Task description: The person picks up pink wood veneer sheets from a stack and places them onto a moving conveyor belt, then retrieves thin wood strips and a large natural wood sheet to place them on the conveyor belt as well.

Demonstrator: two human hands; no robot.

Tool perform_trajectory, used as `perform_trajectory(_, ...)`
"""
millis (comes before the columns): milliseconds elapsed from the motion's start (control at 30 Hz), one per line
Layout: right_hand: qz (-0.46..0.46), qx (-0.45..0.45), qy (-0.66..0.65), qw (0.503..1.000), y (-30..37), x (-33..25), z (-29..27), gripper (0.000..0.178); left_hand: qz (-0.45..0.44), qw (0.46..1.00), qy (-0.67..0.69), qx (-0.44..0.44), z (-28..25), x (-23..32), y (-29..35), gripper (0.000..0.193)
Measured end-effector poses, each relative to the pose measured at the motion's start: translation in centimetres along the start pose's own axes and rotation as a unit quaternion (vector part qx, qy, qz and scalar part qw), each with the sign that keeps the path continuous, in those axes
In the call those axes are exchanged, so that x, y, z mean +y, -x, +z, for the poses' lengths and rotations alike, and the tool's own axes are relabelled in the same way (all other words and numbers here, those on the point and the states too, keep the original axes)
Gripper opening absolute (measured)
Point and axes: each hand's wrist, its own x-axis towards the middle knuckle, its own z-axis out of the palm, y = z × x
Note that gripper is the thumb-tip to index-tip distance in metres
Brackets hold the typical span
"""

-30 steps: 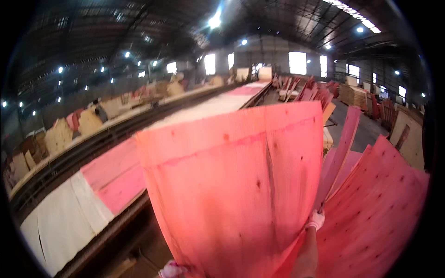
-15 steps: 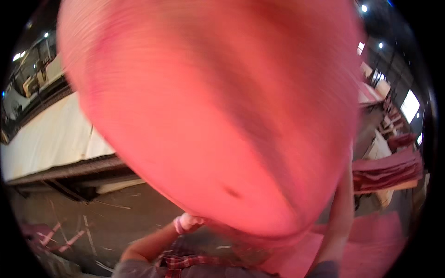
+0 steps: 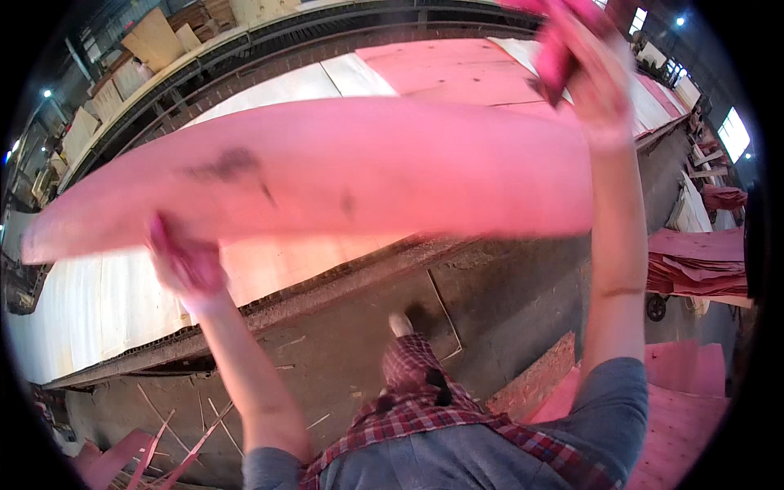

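A long pink sheet of thin wood veneer (image 3: 392, 171), blurred and marked with dark patches, stretches across in front of me above a long table. My left hand (image 3: 192, 261), in pink finger coverings, is closed on its near edge toward the left end. Beyond the sheet's right end, my raised right hand (image 3: 600, 94) is also pink at the fingers. Motion smears those fingers, so whether they grip the sheet's far corner is unclear. Pale sheets (image 3: 90, 298) and a flat pink sheet (image 3: 457, 69) cover the table beneath.
At right, a stack of pink sheets (image 3: 694, 261) rests on a wheeled cart. More pink sheets (image 3: 670, 425) lie low at my right side. Broken pink strips (image 3: 135, 453) litter the floor at lower left. A long rail structure (image 3: 269, 49) runs behind the table.
The pink veneer sheet, which filled most of the view, has moved lower and away over the table. Both my hands have moved up and forward, and the table now shows.
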Motion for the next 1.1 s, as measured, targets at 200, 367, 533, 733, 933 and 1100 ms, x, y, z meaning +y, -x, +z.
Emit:
perform_trajectory(200, 0.38, -0.038, 0.015, 0.924, 11.7, 10.9, 4.0, 0.045, 0.043, 0.998, -0.009, 0.041, -7.8, -7.1, -25.8, 0.036)
perform_trajectory(367, 0.591, 0.333, -0.169, 0.715, 19.9, 36.5, 4.7, 0.039, -0.027, 0.986, -0.115, -0.121, -12.9, -10.2, -43.3, 0.041)
perform_trajectory(533, 0.578, 0.368, -0.23, 0.691, 17.4, 54.4, 6.0, 0.062, -0.099, 0.978, -0.091, -0.158, -15.2, -10.9, -55.5, 0.037)
perform_trajectory(733, 0.629, 0.377, -0.121, 0.669, 10.3, 60.0, 8.5, 0.018, -0.245, 0.907, 0.015, -0.343, -18.3, -17.4, -64.2, 0.042)
perform_trajectory(933, 0.576, 0.376, -0.144, 0.711, 10.7, 60.2, 6.4, 0.011, -0.121, 0.975, -0.1, -0.157, -29.6, -26.3, -65.0, 0.038)
perform_trajectory(1100, 0.538, 0.399, 0.014, 0.742, 6.6, 60.5, 10.4, 0.012, -0.185, 0.956, -0.177, 0.145, -40.0, -33.9, -50.6, 0.033)
